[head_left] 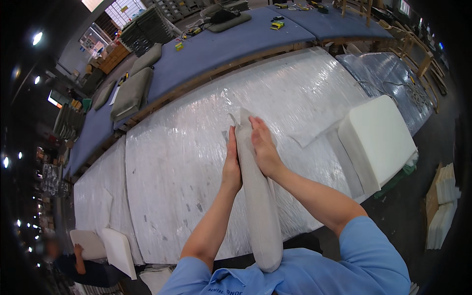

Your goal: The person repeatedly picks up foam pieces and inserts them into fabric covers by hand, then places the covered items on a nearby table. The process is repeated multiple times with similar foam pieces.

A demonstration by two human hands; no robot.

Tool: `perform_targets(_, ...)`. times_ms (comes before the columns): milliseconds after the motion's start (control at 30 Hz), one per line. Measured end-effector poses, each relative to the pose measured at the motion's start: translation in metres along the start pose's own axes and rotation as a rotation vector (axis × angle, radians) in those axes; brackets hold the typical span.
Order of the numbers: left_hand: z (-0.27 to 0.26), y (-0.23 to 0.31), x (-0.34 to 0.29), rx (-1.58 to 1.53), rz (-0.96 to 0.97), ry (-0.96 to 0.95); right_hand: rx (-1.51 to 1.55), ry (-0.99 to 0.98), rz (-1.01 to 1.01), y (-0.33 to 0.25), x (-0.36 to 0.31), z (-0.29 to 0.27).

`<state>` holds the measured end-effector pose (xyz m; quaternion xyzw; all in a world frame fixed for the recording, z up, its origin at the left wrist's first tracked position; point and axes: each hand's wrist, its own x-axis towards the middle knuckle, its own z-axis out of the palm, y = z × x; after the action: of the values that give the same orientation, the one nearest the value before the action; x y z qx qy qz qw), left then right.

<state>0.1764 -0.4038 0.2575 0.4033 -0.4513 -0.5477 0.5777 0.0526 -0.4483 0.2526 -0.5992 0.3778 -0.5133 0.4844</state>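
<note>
A seat cushion (260, 211) in light grey fabric stands on its narrow edge, its near end against my blue shirt. My left hand (232, 167) lies along its left face, and my right hand (265, 150) presses the right face. Both hands have their fingers stretched out, and the cushion is held between the palms. At the far end, loose fabric (243, 117) sticks up past my fingertips. Beneath is a worktable (182, 167) wrapped in clear plastic film.
White foam pads (383, 137) are stacked at the table's right end, beside a flat fabric piece (317, 133). Beyond runs a blue-topped bench (216, 49) with grey cushions (132, 93) and small tools. At lower left, a co-worker's hand (78, 250) touches a cushion (89, 245).
</note>
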Motion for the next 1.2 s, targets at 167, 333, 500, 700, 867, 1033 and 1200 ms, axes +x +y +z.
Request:
perform_targets(167, 0.002, 0.001, 0.013, 0.109, -0.04, -0.026, 0.318, -0.105, 0.175, 0.022, 0.007, 0.008)
perform_targets(333, 0.01, 0.012, 0.034, 0.45, 0.056, -0.08, 0.444, -0.131, 0.184, 0.041, 0.017, 0.002)
perform_targets(500, 0.019, 0.011, 0.045, 0.353, 0.057, -0.122, 0.581, -0.112, 0.251, 0.045, 0.015, -0.019)
perform_targets(700, 0.002, 0.009, 0.042, 0.073, -0.057, 0.012, 0.155, 0.009, 0.04, 0.03, -0.018, 0.006)
perform_targets(867, 0.032, 0.013, 0.042, 0.13, -0.062, -0.032, 0.226, 0.01, 0.099, 0.07, -0.007, -0.017)
perform_targets(1033, 0.026, 0.006, 0.046, 0.069, -0.118, -0.077, 0.336, 0.047, 0.126, 0.077, 0.021, -0.043)
perform_targets(1200, 0.004, 0.01, 0.047, 0.008, -0.172, -0.043, 0.411, -0.203, 0.226, 0.061, 0.034, -0.075)
